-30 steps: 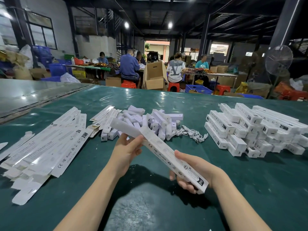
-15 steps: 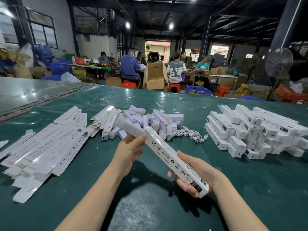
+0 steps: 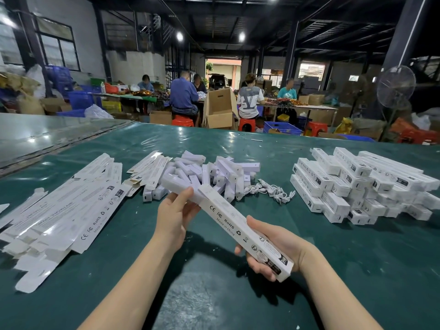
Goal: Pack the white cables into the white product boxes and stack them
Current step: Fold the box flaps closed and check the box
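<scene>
I hold a long white product box [image 3: 238, 229] slantwise above the green table [image 3: 238, 306]. My right hand [image 3: 273, 248] grips its near end from below, thumb on top. My left hand [image 3: 173, 215] holds a long white piece [image 3: 176, 184] that sticks out of the box's far open end. A small bundle of white cables [image 3: 271, 190] lies on the table beyond. To the right stands a stack of packed white boxes [image 3: 357, 186].
Flat unfolded box blanks [image 3: 64, 210] spread over the table's left side. A heap of white lamp bars [image 3: 209, 175] lies in the middle. Several people sit at far tables among cardboard cartons [image 3: 219, 113]. A standing fan [image 3: 395, 86] is at far right.
The box has turned a little in my hands, its printed side now facing up. Both hands keep their hold, and the box's near end has sunk slightly.
</scene>
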